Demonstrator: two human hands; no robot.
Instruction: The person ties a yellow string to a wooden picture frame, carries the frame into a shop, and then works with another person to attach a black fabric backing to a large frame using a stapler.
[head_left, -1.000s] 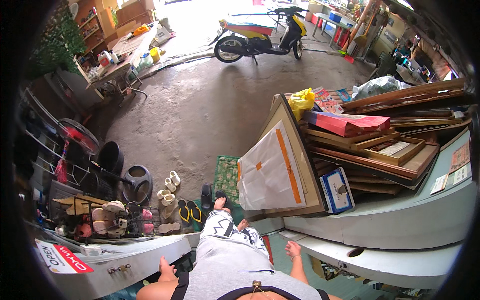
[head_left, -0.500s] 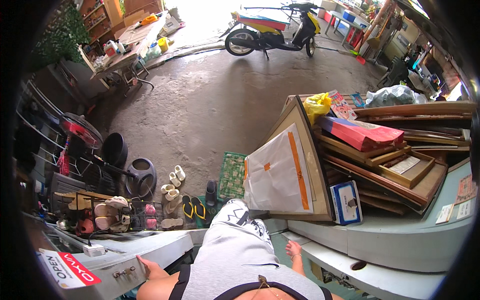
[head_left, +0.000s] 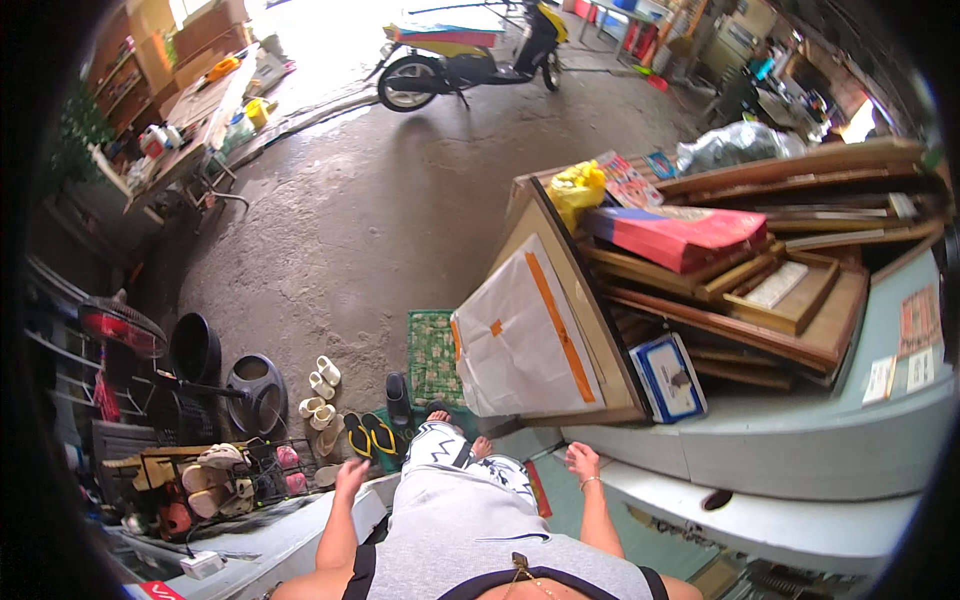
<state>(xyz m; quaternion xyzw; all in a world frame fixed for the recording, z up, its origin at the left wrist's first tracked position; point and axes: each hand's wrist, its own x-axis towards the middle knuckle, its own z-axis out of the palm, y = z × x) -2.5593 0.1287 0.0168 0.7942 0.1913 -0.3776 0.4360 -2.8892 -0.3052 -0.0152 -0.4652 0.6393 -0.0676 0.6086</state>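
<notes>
My left hand (head_left: 350,478) hangs in the air by the white door edge (head_left: 270,540), empty, its fingers loosely apart. Just beyond it lie black flip-flops with yellow straps (head_left: 378,433). On the other side, my right hand (head_left: 583,462) is raised beside the pale grey ledge (head_left: 680,490). Its fingers are slightly bent and apart, and nothing is in them. A thin bracelet circles that wrist. My feet (head_left: 482,447) show below grey patterned trousers at the doorway.
A wide frame backed with white paper (head_left: 525,335) leans against stacked wooden frames (head_left: 720,330) on the right. At left stand a shoe rack (head_left: 215,480), a stool (head_left: 255,390) and a fan (head_left: 122,325). A green mat (head_left: 432,350) lies ahead; a motorbike (head_left: 470,60) stands farther off.
My left hand has left the door edge and moved forward and up. The right hand has risen and moved forward a little. The view has shifted right, and my feet now show.
</notes>
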